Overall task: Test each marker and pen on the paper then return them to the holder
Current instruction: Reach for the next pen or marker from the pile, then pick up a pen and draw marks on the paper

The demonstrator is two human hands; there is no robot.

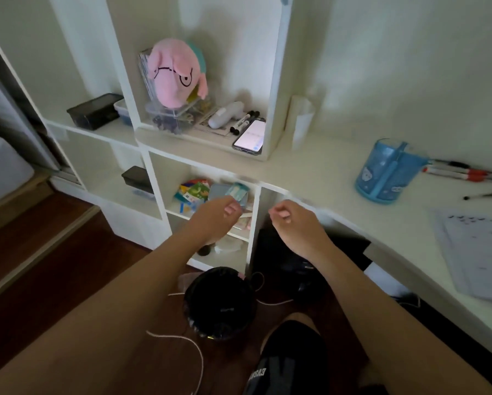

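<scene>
- Both hands hover in mid-air in front of the shelf unit, well to the left of the task's things; the left hand has its fingers curled in together and nothing shows in them; the right hand is much the same, fingers folded to the palm, holding nothing that I can see.
- The step in hand looks like the reach for the first marker; nothing is picked up yet, so the task seems to be at or near its start.
- To do it well, the right hand should swing right across the worktop, pass on the near side of the holder rather than over it, and take one marker by the barrel; the left hand can then pull the cap and steady the paper.
- The holder is a translucent blue tub, upright, far right on the worktop; its inside is too dim to read.
- The markers lie flat just right of the holder, red-capped and dark-capped, side by side; a slim dark pen lies alone a little nearer.
- The paper sits at the near right edge of the worktop, with faint dark marks along its far part.
- Risk: round barrels may roll if nudged.
</scene>
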